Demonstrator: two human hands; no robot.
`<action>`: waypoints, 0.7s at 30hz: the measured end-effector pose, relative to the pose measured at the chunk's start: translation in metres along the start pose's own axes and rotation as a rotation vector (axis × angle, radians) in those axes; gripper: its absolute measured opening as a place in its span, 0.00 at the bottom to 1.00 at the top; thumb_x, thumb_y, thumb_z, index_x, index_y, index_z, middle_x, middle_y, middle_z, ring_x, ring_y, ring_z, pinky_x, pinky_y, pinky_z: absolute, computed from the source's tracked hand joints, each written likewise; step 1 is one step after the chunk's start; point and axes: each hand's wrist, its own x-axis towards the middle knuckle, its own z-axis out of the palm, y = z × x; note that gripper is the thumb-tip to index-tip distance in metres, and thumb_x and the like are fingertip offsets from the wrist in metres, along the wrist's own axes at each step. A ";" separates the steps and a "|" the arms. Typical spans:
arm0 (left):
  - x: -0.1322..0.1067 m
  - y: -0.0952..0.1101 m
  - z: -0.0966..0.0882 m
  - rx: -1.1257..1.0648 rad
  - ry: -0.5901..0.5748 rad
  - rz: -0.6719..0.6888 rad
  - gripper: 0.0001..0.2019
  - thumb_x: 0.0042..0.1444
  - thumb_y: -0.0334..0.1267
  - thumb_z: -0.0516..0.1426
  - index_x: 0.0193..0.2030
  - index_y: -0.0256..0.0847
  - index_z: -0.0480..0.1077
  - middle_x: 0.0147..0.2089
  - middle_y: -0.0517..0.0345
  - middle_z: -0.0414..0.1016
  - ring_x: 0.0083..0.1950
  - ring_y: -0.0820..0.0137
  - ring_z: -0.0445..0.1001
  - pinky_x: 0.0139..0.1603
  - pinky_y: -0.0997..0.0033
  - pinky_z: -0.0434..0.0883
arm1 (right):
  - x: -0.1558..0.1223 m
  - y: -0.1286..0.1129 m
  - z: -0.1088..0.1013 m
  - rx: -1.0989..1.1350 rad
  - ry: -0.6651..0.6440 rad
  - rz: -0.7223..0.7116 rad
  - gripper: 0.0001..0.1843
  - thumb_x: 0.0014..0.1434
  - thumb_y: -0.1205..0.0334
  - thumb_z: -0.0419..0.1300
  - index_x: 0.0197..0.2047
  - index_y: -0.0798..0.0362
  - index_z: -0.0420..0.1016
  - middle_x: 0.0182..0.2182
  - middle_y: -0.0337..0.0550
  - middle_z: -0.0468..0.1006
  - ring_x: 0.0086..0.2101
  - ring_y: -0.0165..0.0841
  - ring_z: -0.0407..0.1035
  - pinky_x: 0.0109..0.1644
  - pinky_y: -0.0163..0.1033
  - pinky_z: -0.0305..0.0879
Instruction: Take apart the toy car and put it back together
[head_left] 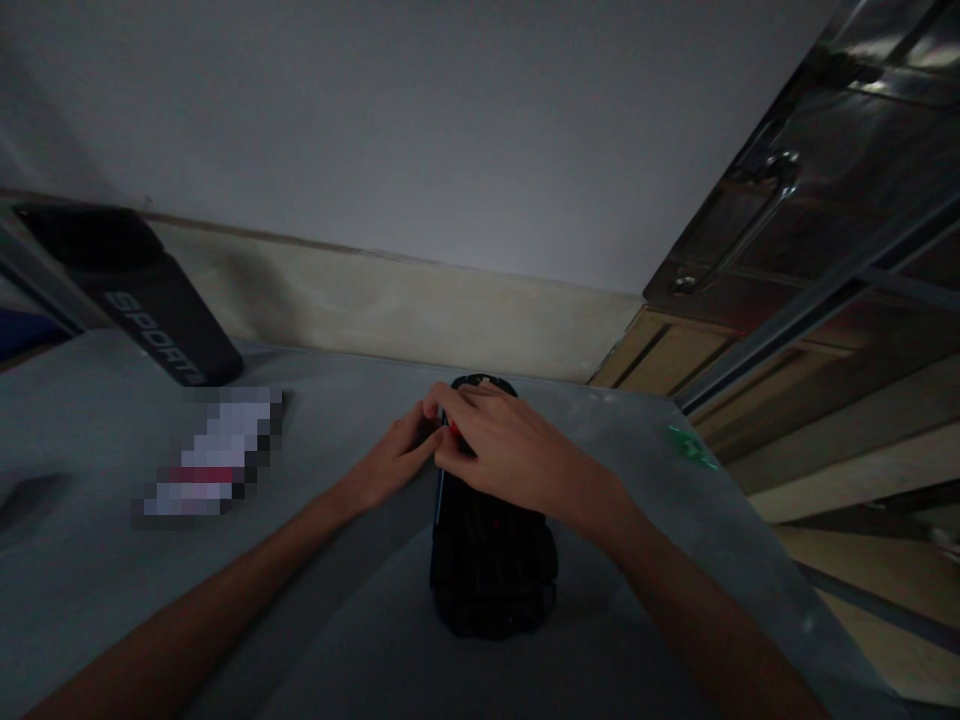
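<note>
A black, ribbed object [491, 560], shaped like a toy car or a small device, lies lengthwise on the grey table [337, 600] in dim light. My right hand [510, 450] rests on top of its far end, fingers curled over it, with a small red part [454, 428] showing under the fingertips. My left hand [394, 460] comes in from the left and presses its fingertips against the same far end, next to the right hand's fingers. A thin blue edge [439, 495] runs down the object's left side.
A dark bottle [161, 320] marked "SPORT" lies tilted at the back left. A blurred-out flat item [210, 455] sits left of my hands. A green scrap [690, 445] lies near the table's right edge. A dark door with a metal handle [742, 225] stands at right.
</note>
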 end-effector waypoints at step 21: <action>0.002 -0.004 -0.002 0.003 -0.060 0.041 0.21 0.74 0.53 0.58 0.64 0.45 0.77 0.49 0.51 0.91 0.51 0.53 0.89 0.57 0.58 0.85 | 0.004 -0.004 0.002 -0.017 0.034 -0.008 0.11 0.83 0.67 0.64 0.64 0.50 0.81 0.47 0.47 0.91 0.49 0.44 0.84 0.62 0.48 0.75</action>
